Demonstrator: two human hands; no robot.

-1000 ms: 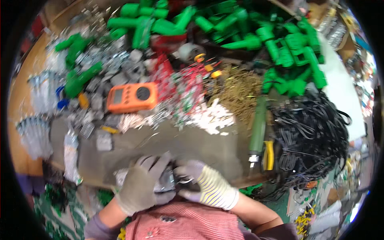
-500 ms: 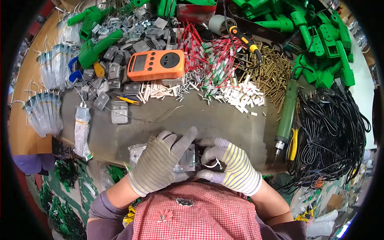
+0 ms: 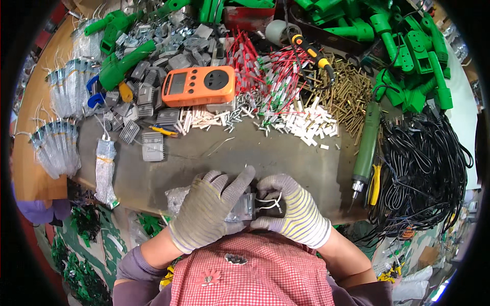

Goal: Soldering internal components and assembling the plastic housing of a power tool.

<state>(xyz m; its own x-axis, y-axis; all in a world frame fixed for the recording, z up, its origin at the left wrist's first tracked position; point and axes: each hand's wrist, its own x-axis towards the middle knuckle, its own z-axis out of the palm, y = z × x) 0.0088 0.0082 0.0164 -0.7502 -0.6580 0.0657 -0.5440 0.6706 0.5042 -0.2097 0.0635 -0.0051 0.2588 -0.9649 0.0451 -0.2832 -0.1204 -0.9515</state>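
Observation:
A silvery module in clear bubble wrap [image 3: 241,208] lies at the table's front edge, close to my body. My left hand [image 3: 206,209], in a striped knit glove, is closed over it from the left; its index finger points forward past the module. Wrap [image 3: 176,198] sticks out to the left of that hand. White wires [image 3: 273,204] come out of the module's right end. My right hand [image 3: 296,211], also gloved, curves around these wires with thumb and fingers apart. Whether its fingertips touch the module's end is hard to see.
Beyond my hands lie an orange meter [image 3: 199,85], grey finned housings [image 3: 152,147], white sleeves [image 3: 311,122] and brass pins [image 3: 347,84]. A green electric screwdriver [image 3: 366,145] and black cables [image 3: 421,168] are at right. Bubble-wrapped modules [image 3: 55,148] lie at left, one separate wrapped module [image 3: 105,173] nearer.
My left hand and the module have shifted slightly right. The right hand's fingers have spread a little, and more of the white wires shows between them.

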